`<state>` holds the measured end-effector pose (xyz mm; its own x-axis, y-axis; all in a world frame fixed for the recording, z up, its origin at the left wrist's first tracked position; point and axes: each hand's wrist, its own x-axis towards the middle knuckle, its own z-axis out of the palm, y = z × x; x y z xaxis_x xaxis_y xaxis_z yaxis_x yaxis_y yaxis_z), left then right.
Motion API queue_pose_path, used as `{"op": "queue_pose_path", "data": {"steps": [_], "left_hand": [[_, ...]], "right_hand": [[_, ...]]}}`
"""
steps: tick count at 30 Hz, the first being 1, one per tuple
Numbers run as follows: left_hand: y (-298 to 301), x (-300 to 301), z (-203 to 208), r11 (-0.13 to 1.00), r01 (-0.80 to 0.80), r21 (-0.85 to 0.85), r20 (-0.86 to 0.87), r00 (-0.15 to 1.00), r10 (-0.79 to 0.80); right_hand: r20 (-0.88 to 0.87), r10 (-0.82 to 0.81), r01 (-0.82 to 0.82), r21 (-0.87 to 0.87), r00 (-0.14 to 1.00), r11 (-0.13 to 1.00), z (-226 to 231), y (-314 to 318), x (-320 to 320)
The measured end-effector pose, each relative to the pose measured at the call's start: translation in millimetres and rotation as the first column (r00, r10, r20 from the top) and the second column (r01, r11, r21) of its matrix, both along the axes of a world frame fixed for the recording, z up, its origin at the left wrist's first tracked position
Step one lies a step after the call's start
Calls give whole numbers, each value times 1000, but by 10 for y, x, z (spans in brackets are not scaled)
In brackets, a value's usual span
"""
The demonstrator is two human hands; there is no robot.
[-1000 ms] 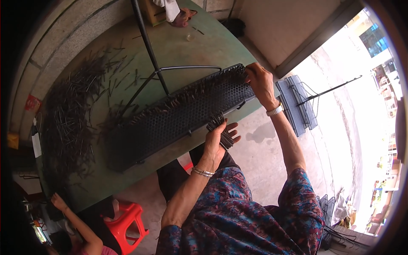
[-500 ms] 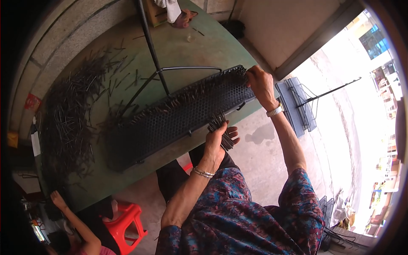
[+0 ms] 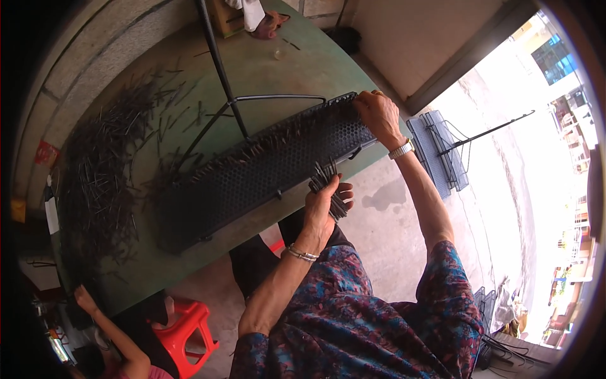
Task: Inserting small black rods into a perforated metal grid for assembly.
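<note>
A long black perforated rack (image 3: 252, 189) lies slantwise on the green table. Along its far side, short dark rods (image 3: 257, 150) stand in a row of holes. My left hand (image 3: 320, 207) is closed around a bundle of similar dark rods (image 3: 325, 174), just off the rack's near edge. At the rack's right end, my right hand (image 3: 380, 117) has its fingers bent down against the far corner. Those fingertips are hidden behind the hand, so what they pinch does not show.
Loose dark rods (image 3: 104, 170) form a big heap on the table's left side. A black metal stand (image 3: 218, 57) rises from the rack's far edge. Another rack (image 3: 435, 151) is beyond my right forearm. A red stool (image 3: 192, 338) and another person's hand (image 3: 83, 298) are at lower left.
My right hand has shifted slightly up and left at the rack's right end, and its fingers now hide more of the corner. The left hand keeps its bundle, nearly still.
</note>
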<state>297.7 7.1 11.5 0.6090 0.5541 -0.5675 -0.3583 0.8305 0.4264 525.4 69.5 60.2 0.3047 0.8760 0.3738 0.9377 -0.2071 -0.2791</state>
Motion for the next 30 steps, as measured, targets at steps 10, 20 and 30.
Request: {"op": "queue_pose_path", "data": {"steps": [10,20,30], "left_hand": [[-6,-47,43,998,-52,35,-18,998,53],[10,-58,112,999,-44,8,9,999,44],[-20,-27,148,997,13,76,3,1000,-13]], "right_hand": [[-25,-123,126,115,992,985,-22,-150,-153],[-48,-134,140,145,990,979,-71,-281,-239],[-819,151,-419,-118,554,900,-11,-702,-629]]}}
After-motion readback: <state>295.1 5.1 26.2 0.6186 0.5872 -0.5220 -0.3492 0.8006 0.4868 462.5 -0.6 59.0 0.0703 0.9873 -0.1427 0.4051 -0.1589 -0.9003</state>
